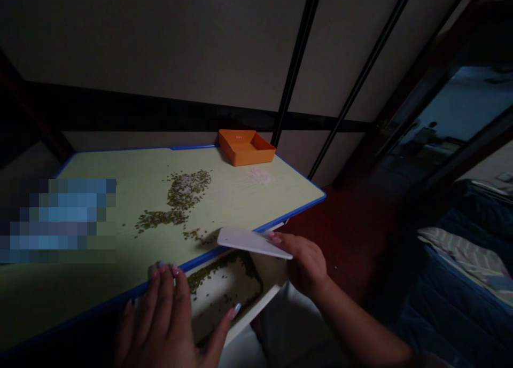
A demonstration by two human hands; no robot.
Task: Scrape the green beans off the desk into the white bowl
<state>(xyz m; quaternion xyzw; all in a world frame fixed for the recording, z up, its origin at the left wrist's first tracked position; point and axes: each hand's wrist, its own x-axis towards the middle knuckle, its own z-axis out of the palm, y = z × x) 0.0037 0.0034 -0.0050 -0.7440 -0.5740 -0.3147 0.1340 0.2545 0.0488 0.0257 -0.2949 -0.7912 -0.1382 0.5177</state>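
Note:
My right hand (306, 258) grips a flat white scraper-like plate (252, 241) by its right end. The plate's left end reaches over the blue table edge, beside a few small green beans or grains (194, 233). Below that edge is a white tray or drawer (276, 269) with more green grains along its inner sides. My left hand (164, 309) is spread, fingertips at the table edge and thumb over the tray's near side. On the tabletop lies a bigger pile of green grains (188, 189) mixed with white grains.
An orange open box (250, 151) stands at the table's (96, 167) far edge, with a thin patch of white grains (259, 175) before it. A pixelated blue object (68, 213) lies at left. Behind are wardrobe panels (180, 47); dark bedding (441, 282) is at right.

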